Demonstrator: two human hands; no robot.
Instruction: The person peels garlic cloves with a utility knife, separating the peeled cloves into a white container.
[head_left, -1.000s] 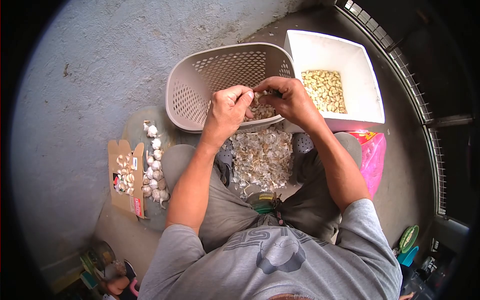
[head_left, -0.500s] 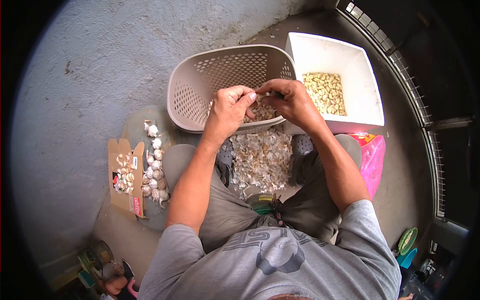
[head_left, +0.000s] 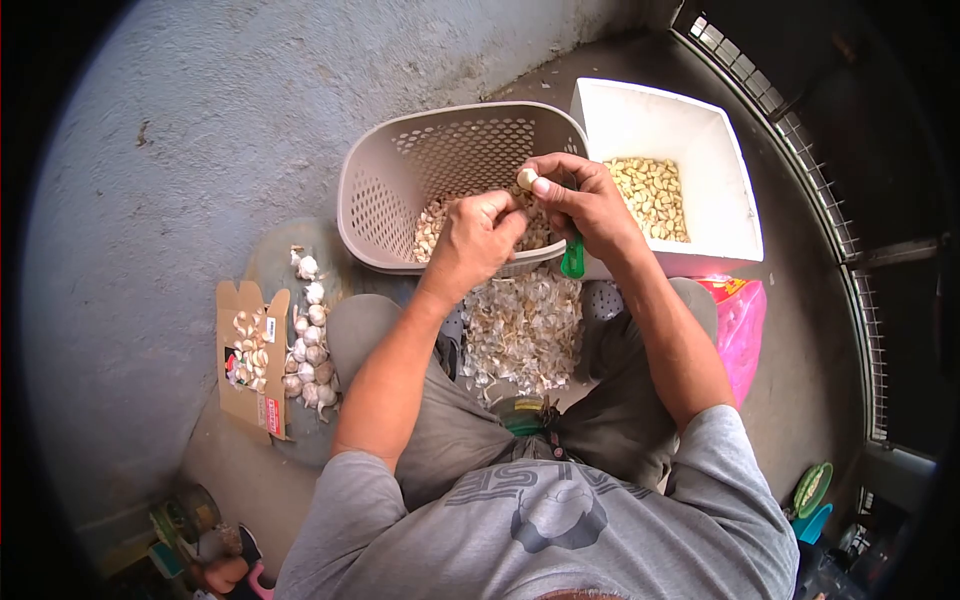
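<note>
So the basket (head_left: 375,215) sits upper middle of the frame, loose cloves (head_left: 432,225) inside, with the foam box (head_left: 700,180) just right of it, peeled cloves (head_left: 650,197) in that one. Skins (head_left: 520,335) lie right below the basket, garlic bulbs (head_left: 313,350) off to the left, and the cardboard (head_left: 237,392) is left of those.

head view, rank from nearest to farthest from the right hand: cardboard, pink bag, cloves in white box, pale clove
1. Pale clove, pinched by the right hand
2. Cloves in white box, just right
3. Pink bag, lower right
4. Cardboard, far left
</note>
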